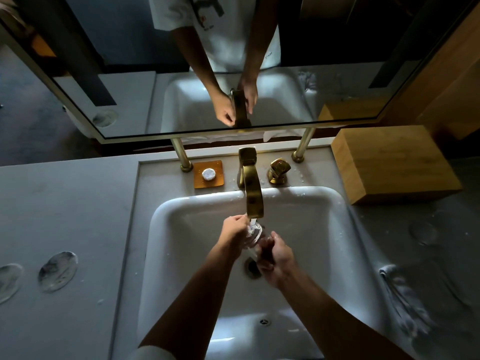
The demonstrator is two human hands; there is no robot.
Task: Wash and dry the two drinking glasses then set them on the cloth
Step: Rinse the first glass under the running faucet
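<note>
A clear drinking glass is held over the white sink, tilted with its mouth up under the brass faucet. Water runs from the spout onto it. My left hand pinches the glass near its rim. My right hand grips its lower end above the drain. A faint round clear shape stands on the right counter and looks like a second glass. A grey cloth lies on the right counter near the sink's edge.
A brass tap handle stands right of the faucet, and an orange soap dish left of it. A wooden box sits at the back right. Two round coasters lie on the left counter. A mirror hangs behind.
</note>
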